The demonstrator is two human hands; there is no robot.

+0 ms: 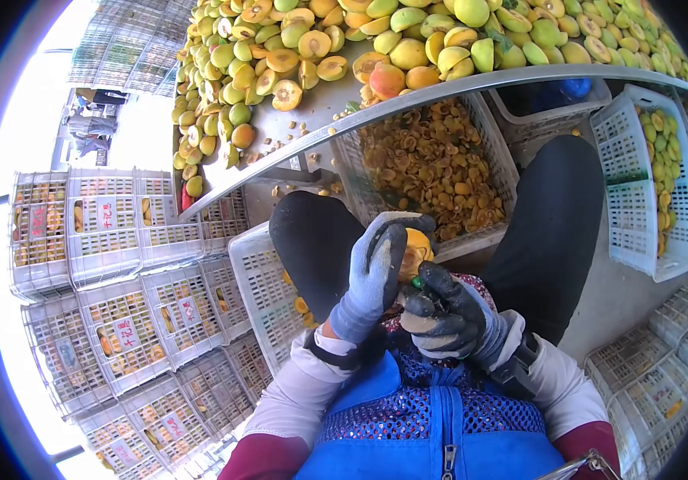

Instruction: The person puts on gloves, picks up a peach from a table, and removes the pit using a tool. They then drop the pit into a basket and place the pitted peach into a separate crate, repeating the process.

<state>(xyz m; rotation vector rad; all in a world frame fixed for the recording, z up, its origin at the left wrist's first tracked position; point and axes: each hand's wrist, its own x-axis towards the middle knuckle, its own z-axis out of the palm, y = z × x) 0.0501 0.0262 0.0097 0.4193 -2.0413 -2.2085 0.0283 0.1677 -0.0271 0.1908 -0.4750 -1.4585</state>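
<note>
In a grey glove with dark fingertips, my left hand (376, 268) is wrapped round a yellow-orange fruit (414, 254) above my lap. The fruit's cut or open face shows toward the right. Close beside it, my right hand (448, 316), gloved the same way, is closed with its fingers curled. A small green piece (418, 282) shows between the thumb and fingers of my right hand; the rest of what it grips is hidden. Both hands are below the metal table edge (336, 128), between my knees.
Halved and whole fruit (312, 44) cover the metal table. Beneath it stands a crate of brown-orange fruit pieces (432, 160). A white crate (260, 280) is by my left knee, another (648, 192) at the right. Stacked crates (132, 320) fill the left side.
</note>
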